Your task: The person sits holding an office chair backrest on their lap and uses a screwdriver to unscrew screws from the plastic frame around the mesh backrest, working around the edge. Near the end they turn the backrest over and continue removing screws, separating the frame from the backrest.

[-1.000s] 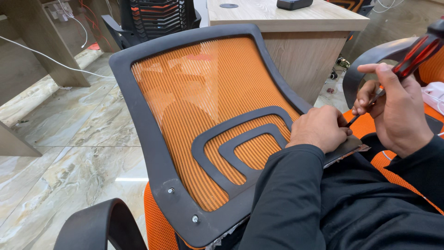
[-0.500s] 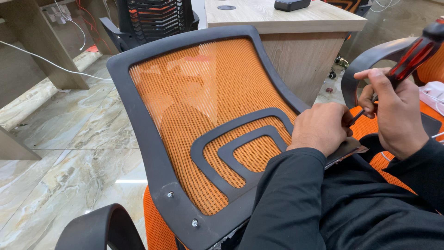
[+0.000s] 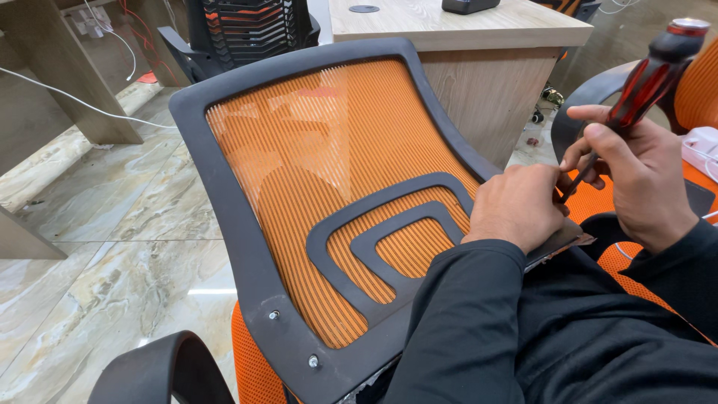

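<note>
An orange mesh chair backrest with a dark grey plastic frame lies tilted across the person's lap, its curved grey lumbar bands facing up and two small screws showing on the lower edge of the frame. The left hand rests on the right rim of the backrest, fingers curled together and pressing down near a flat metal bracket that sticks out from under the palm. The right hand is just beside it, fingers wrapped tight around the thin shaft end of a screwdriver with a red and black handle; the handle slants up to the right, and the tip disappears between the two hands, so the point of contact cannot be seen. Black sleeves cover both forearms and hide the lower right part of the frame. Behind the backrest stands a light wooden desk, with a black mesh chair further left. A black armrest curves at the bottom edge over the marbled tile floor, and a white cable runs past a wooden desk leg.
</note>
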